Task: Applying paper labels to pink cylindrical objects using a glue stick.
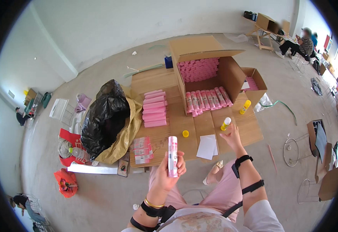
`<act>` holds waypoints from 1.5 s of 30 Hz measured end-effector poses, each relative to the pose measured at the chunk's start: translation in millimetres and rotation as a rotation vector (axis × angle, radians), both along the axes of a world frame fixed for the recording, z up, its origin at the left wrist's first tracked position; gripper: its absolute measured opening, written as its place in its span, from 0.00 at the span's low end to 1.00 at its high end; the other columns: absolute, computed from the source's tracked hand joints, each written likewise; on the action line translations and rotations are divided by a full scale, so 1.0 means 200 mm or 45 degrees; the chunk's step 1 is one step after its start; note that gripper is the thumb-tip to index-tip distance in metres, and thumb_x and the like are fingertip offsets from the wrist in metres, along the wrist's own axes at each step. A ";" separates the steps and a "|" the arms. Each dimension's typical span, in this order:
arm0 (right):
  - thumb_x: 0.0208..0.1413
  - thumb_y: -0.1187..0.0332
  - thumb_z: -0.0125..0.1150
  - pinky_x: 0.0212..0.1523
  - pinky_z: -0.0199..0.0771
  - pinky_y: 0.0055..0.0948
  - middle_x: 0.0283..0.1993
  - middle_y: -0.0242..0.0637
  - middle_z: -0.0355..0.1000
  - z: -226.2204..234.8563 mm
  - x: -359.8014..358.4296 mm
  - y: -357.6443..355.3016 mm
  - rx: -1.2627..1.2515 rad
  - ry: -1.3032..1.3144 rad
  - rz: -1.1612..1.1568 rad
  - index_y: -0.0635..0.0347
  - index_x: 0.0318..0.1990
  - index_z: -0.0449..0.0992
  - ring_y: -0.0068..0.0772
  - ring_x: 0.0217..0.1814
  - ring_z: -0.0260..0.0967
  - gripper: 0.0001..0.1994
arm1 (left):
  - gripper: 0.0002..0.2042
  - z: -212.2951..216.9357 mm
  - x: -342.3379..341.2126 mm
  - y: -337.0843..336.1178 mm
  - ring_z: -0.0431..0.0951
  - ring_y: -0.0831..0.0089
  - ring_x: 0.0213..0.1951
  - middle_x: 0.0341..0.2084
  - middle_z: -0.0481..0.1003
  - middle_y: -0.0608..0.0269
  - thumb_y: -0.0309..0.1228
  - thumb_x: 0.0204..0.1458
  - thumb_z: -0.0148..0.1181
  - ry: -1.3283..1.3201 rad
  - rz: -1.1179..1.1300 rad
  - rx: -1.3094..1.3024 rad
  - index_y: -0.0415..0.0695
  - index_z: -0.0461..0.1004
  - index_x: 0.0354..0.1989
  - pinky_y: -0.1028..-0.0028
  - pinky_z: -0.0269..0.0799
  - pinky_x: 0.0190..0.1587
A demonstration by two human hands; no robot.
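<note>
My left hand [168,172] is wrapped round a pink roll [172,154] with a printed label, held upright in front of me. My right hand [233,139] has its thumb and fingers apart, just beside a yellow and white glue stick [225,123] on the cardboard-topped table [182,102]. A loose yellow cap [185,133] lies to the left of it, and a second yellow glue stick [245,107] stands farther right. White paper slips [206,147] lie between my hands. Several printed labels [142,150] are at the table's near left, below a stack of plain pink rolls [154,109].
An open carton [230,73] holds many pink rolls, with labelled rolls [209,99] lying along its front. A smaller box [258,81] adjoins it. At the left sits a black plastic bag [103,120] inside a tan sack. People [304,44] sit at the far right.
</note>
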State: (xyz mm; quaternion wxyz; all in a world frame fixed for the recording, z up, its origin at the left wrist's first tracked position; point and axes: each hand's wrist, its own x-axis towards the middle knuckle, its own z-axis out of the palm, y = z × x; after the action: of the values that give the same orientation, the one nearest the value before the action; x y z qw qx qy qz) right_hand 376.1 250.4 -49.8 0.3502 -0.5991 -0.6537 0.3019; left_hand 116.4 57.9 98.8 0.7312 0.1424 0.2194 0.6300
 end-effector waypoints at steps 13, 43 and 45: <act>0.56 0.74 0.56 0.34 0.76 0.29 0.39 0.38 0.73 0.53 -0.35 -0.31 -0.171 1.036 0.414 0.63 0.47 0.62 0.32 0.35 0.74 0.13 | 0.23 0.08 0.03 0.01 0.60 0.77 0.21 0.20 0.61 0.67 0.46 0.63 0.34 0.161 0.000 -0.010 0.37 0.65 0.49 0.78 0.57 0.25; 0.53 0.77 0.57 0.49 0.66 0.30 0.47 0.42 0.67 1.17 -0.51 -1.05 0.308 1.001 0.729 0.63 0.47 0.64 0.35 0.48 0.67 0.15 | 0.28 0.39 0.10 -0.32 0.63 0.80 0.24 0.25 0.66 0.66 0.49 0.63 0.30 0.347 0.063 0.074 0.36 0.59 0.59 0.77 0.61 0.28; 0.51 0.76 0.59 0.47 0.67 0.31 0.46 0.43 0.68 1.19 -0.53 -1.05 0.416 0.821 0.721 0.64 0.45 0.65 0.38 0.46 0.68 0.14 | 0.27 0.50 0.17 -0.30 0.64 0.81 0.27 0.28 0.66 0.68 0.48 0.64 0.30 0.326 0.288 -0.242 0.37 0.59 0.58 0.76 0.62 0.32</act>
State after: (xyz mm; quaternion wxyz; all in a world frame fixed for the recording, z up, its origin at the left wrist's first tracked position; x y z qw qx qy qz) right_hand 269.4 39.7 188.7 0.5292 -0.2091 -0.6884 0.4497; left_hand 151.3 -2.2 198.0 0.6321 0.1259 0.3837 0.6613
